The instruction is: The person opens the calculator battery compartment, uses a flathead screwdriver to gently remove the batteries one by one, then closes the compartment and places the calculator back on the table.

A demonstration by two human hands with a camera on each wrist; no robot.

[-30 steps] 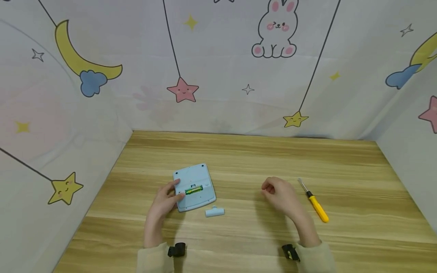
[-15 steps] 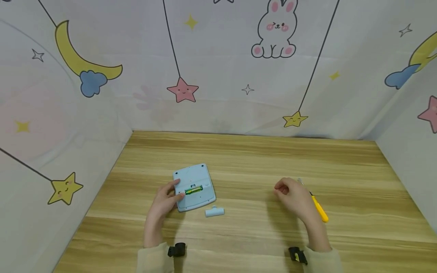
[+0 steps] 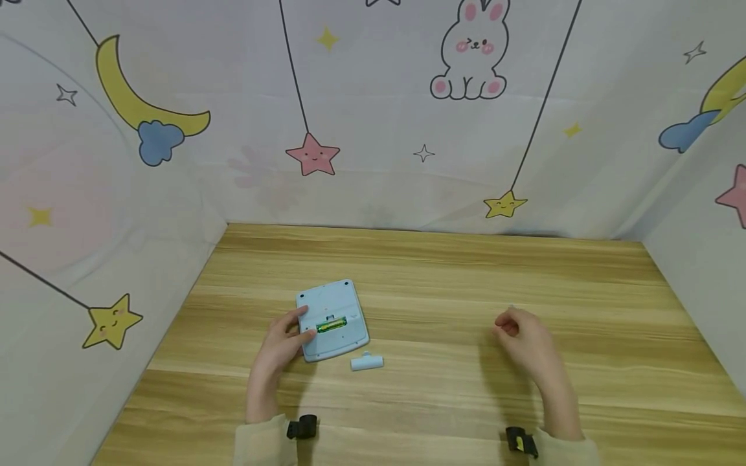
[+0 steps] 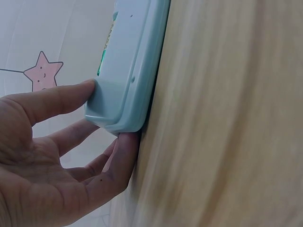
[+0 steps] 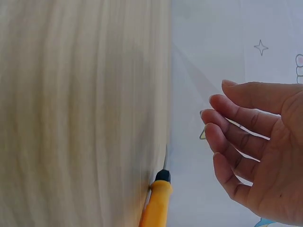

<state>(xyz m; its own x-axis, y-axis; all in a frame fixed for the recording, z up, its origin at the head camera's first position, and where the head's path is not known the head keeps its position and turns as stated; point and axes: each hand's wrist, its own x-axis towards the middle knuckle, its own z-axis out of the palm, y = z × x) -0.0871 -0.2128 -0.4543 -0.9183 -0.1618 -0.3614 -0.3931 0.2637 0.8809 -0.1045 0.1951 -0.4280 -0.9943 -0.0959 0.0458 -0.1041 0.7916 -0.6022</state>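
Note:
A light blue calculator [image 3: 335, 301] lies back side up on the wooden table, with a green battery [image 3: 331, 325] in its uncovered slot. My left hand [image 3: 281, 340] grips its left side, thumb on the back and fingers around the edge, as the left wrist view shows. Just off the near right corner lies the small blue battery cover [image 3: 367, 362]. Over the table at the right, my right hand [image 3: 527, 343] hovers with loosely curled fingers and holds nothing. Beside it is a screwdriver [image 5: 158, 201] with a yellow handle, almost wholly hidden behind the hand in the head view.
The wooden table [image 3: 419, 278] ends at a white cloth backdrop [image 3: 373, 194] printed with stars, moons and a rabbit, which also rises along the left and right sides. A black strap mount [image 3: 302, 426] sits on the left wrist, another [image 3: 520, 441] on the right.
My right hand has moved steadily to the right, over the screwdriver, which it now covers in the head view. The left hand, calculator and battery cover stay where they were.

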